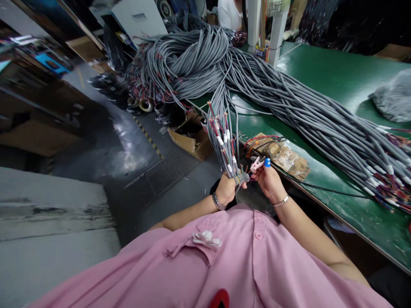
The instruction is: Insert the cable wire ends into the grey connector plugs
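Observation:
My left hand (227, 188) is closed round a bunch of grey cables (221, 141) whose stripped ends show red, green and white wires. A grey cot covers one left fingertip. My right hand (269, 182), with a blue cot (267, 162) on one finger, pinches thin coloured wire ends (257, 164) of one cable right next to the left hand. Both hands are held in front of my chest, just off the near edge of the green table (337, 81).
A big heap of grey cables (199, 64) spreads across the table and hangs off its left end. A taped brown pad (282, 156) lies near the edge. A plastic bag (393, 98) is at the right. A cardboard box (192, 139) sits on the floor. Another person (229, 13) sits far behind.

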{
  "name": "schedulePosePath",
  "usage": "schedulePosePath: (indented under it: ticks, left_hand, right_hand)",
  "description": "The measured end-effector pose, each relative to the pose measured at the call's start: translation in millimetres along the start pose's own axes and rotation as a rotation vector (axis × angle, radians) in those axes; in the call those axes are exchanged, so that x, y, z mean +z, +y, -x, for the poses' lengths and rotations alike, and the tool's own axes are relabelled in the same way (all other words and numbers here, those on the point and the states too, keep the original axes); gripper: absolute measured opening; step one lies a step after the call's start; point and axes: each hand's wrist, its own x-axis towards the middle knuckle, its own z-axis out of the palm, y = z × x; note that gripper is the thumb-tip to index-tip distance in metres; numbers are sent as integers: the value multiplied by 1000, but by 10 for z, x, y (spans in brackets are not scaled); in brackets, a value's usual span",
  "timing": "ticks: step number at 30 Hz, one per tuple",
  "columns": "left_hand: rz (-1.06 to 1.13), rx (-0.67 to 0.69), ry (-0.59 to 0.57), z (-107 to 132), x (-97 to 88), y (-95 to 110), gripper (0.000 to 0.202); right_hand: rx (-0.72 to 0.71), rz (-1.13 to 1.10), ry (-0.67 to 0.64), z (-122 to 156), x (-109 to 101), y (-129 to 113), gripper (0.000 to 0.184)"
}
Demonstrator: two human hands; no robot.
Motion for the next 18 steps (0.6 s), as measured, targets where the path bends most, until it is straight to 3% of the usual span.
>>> schedulePosePath:
  ticks: [3, 11, 18]
  left_hand:
    - [-9, -1, 0, -2, -2, -4, 20]
    - [-84, -5, -9, 13, 13, 32, 22]
    - [-25, 19, -1, 58, -11, 45, 24]
  right_hand:
    - [81, -138, -55, -32, 28, -6, 42]
    - [65, -187, 49, -73, 51, 28, 35]
    - [177, -214, -81, -12, -12, -8, 53]
